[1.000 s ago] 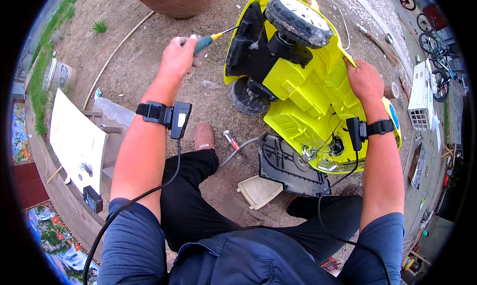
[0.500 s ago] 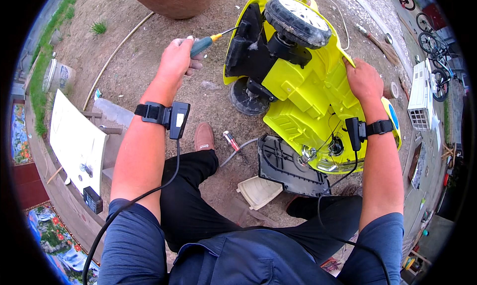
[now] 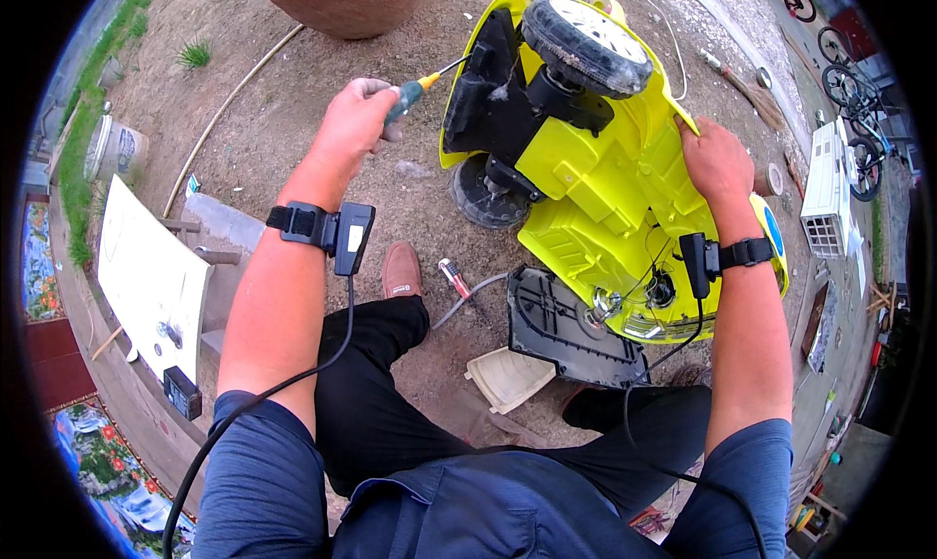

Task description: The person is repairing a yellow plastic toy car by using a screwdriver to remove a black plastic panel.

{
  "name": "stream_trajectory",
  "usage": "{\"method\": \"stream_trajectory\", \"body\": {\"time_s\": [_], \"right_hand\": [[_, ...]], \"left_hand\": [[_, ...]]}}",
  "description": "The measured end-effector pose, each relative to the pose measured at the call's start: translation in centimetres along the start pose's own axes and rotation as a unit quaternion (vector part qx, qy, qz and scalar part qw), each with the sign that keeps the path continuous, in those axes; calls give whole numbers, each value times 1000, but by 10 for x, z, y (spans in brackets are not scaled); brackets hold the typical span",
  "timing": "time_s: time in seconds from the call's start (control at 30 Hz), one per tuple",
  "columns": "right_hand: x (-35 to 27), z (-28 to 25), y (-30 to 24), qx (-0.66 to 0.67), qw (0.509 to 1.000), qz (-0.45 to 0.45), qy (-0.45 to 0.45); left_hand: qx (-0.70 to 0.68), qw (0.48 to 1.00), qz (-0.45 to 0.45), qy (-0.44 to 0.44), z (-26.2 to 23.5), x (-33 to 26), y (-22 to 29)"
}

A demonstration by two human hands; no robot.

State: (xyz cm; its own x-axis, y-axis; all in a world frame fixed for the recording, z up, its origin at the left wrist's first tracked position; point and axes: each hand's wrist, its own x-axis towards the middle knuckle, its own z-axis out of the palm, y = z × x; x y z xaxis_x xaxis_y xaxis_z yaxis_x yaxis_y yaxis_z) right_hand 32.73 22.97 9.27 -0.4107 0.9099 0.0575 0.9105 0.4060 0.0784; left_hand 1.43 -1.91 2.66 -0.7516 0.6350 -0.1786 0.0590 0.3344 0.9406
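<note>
The left hand (image 3: 363, 118) is clamping its grip round a green-and-yellow screwdriver (image 3: 411, 94), whose shaft is pointing at the black underside panel (image 3: 483, 110) of a yellow toy car (image 3: 574, 159) lying tipped on the dirt ground (image 3: 264, 120), while the right hand (image 3: 718, 161) is clamping its grip on the car's edge.

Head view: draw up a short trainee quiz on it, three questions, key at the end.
1. Which hand holds the screwdriver?
2. True or false: the yellow toy car stands upright on all its wheels.
3. Pick one. The right hand is on:
a) the big brown pot
b) the yellow rim
c) the white board

Key:
1. The left hand.
2. False; it is tipped over, its underside toward the person.
3. b
</note>
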Motion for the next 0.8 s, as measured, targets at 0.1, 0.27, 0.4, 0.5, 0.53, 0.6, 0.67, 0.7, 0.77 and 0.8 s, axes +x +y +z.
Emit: {"method": "stream_trajectory", "body": {"time_s": [0.1,0.27,0.4,0.5,0.53,0.6,0.67,0.7,0.77,0.8], "right_hand": [[2,4,4,17,999,-21,21],[2,4,3,17,1000,-16,15],[9,13,13,20,998,-33,41],[18,19,22,-15,1000,-12,23],[18,19,20,-9,999,-17,26],[15,17,15,0,999,-26,31],[13,15,13,-9,999,-28,36],[13,14,11,-13,999,-29,38],[16,15,16,-4,999,-36,41],[17,15,19,0,998,-40,42]], "left_hand": [[-18,998,-26,-48,-8,2,-5],[-8,999,-27,-34,-36,-1,-11],[38,999,-15,8,-41,1,-28],[66,998,3,-13,-30,1,-35],[67,998,14,-16,-29,3,-40],[66,997,38,-20,-26,8,-50],[109,993,46,-7,-24,10,-52],[135,989,54,6,-23,11,-53],[159,986,54,13,-22,12,-55],[172,983,63,25,-23,12,-57]]}}
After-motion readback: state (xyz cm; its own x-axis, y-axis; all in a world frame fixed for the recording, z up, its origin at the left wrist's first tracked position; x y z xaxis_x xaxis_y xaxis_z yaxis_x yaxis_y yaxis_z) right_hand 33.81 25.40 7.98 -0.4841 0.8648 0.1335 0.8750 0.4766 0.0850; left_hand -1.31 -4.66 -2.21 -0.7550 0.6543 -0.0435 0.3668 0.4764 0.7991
